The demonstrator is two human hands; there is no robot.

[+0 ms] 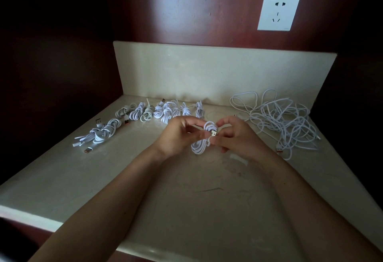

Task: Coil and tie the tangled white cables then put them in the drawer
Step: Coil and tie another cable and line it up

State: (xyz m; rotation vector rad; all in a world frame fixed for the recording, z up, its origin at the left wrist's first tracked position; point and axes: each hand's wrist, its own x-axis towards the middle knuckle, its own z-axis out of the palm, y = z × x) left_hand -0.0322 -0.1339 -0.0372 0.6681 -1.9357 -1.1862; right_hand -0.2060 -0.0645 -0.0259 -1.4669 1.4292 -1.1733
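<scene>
Both hands hold one coiled white cable [199, 147] just above the middle of the stone counter. My left hand [179, 135] pinches the coil from the left. My right hand [235, 135] grips it from the right, and the cable's USB plug [213, 132] sticks out between the fingers. A loose tangle of white cables [281, 119] lies at the right back of the counter. Several coiled and tied white cables [163, 111] lie in a row along the back and left. No drawer is in view.
The pale stone counter [186, 195] has a raised backsplash [217, 73] behind the cables. Dark red wood panels close in the back and left side. A white wall socket [278, 12] sits high on the right. The counter's front edge runs along the lower left.
</scene>
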